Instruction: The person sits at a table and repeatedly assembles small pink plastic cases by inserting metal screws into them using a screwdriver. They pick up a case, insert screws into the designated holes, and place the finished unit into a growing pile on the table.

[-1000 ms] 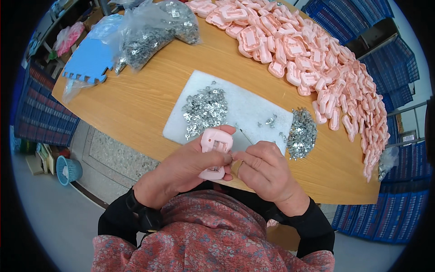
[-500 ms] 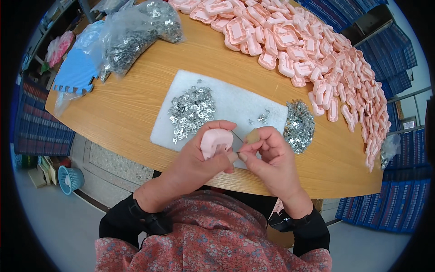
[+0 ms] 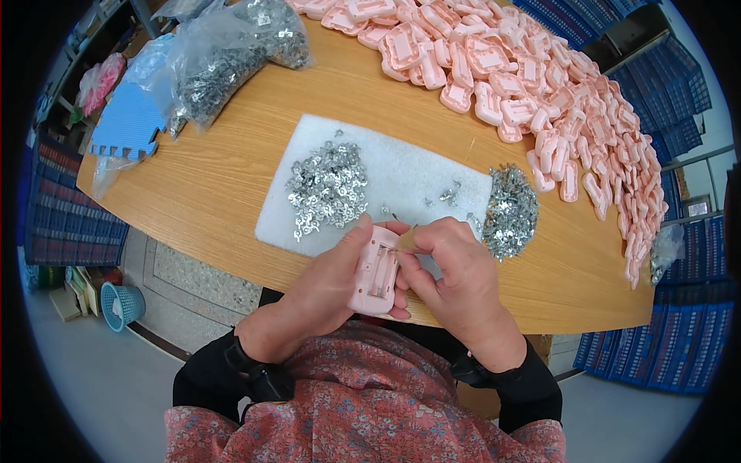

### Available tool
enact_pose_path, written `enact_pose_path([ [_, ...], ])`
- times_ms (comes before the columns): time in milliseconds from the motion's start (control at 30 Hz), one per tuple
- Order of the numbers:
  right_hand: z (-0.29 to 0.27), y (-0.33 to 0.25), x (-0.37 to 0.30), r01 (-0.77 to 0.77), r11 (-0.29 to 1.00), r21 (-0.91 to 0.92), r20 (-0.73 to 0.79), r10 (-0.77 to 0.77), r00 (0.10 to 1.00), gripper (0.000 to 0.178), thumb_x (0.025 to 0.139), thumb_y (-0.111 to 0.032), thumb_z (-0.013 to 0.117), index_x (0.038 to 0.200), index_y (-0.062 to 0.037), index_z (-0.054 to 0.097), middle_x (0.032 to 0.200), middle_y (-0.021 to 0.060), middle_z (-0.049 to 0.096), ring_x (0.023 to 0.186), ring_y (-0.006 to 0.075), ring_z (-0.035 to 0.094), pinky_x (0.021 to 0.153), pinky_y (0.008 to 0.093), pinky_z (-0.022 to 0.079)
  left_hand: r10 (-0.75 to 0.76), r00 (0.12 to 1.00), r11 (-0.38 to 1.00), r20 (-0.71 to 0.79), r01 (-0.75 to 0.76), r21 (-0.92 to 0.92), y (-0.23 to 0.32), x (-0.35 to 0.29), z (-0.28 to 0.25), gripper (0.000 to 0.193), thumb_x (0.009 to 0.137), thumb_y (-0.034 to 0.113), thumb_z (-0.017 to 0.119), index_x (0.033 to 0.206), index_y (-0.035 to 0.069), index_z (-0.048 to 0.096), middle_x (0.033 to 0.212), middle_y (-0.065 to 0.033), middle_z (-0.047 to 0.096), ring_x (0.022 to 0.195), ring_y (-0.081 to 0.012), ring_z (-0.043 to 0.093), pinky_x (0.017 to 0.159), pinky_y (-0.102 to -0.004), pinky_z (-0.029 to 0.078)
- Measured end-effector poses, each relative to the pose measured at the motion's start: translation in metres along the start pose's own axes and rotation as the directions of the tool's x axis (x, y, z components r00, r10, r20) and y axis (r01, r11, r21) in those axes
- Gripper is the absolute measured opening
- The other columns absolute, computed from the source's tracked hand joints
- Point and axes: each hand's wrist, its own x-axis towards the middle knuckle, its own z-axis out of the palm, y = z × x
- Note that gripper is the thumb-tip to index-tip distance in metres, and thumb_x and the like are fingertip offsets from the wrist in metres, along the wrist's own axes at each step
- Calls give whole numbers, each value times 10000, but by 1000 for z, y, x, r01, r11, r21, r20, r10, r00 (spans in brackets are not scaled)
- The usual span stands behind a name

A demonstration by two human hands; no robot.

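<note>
A pale pink plastic housing (image 3: pixel 365 287) with a long recessed slot is gripped in my left hand (image 3: pixel 320 282), its slot facing up and toward the right. My right hand (image 3: pixel 463 278) is closed in a pinch at the slot's upper end, touching the housing. What sits between those fingertips is too small to make out; a thin dark tip shows just above them. A yellowish finger cover (image 3: pixel 407 238) is on a right fingertip. Beyond my hands, a white foam sheet (image 3: pixel 409 166) carries a heap of small silvery metal clips (image 3: pixel 328 185) and a few loose metal pieces (image 3: pixel 449 193).
Another pile of small metal parts (image 3: pixel 512 212) lies right of the foam. Many pink housings (image 3: pixel 532 100) cover the table's far right. Plastic bags of metal parts (image 3: pixel 224 69) and a blue foam mat (image 3: pixel 127 127) occupy the far left. A blue basket (image 3: pixel 122 305) stands on the floor.
My left hand has turned the housing so its slotted face shows, and lowered it toward me. The right hand has moved to the slot, its pinch now touching the housing.
</note>
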Motion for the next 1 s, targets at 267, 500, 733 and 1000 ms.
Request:
enact_pose_path([
  [267, -3, 3, -4, 0, 997, -79, -29, -3, 1000, 230, 747, -34, 792, 922, -57, 644, 811, 86, 646, 775, 277, 624, 676, 370, 493, -22, 1000, 1000, -11, 23, 8, 2, 3, -2, 609, 1065, 522, 205, 1395, 61, 429, 916, -130, 656, 747, -264, 682, 709, -460, 612],
  [500, -4, 5, -6, -65, 997, 38, -77, 68, 995, 204, 771, -29, 762, 934, -53, 642, 838, 87, 639, 807, 281, 616, 724, 388, 481, -37, 999, 999, -9, 38, 11, 3, 4, 1, 622, 1065, 521, 205, 1415, 53, 416, 902, -134, 653, 741, -269, 681, 702, -463, 609],
  [733, -3, 5, -6, 45, 997, -65, -5, -46, 999, 185, 762, -42, 754, 890, -59, 621, 788, 76, 578, 776, 289, 579, 713, 390, 444, -21, 1000, 996, -4, 21, 89, 2, 4, 7, 615, 1072, 501, 218, 1421, 36, 416, 922, -120, 658, 735, -219, 681, 698, -405, 609],
  [1000, -6, 7, -8, 19, 998, -61, 55, -15, 998, 190, 769, -37, 733, 890, -68, 590, 784, 80, 569, 752, 291, 580, 708, 396, 425, -7, 1000, 987, -14, 9, 161, 2, 3, 9, 613, 1073, 490, 213, 1433, 29, 396, 932, -115, 660, 721, -210, 677, 687, -383, 608],
])
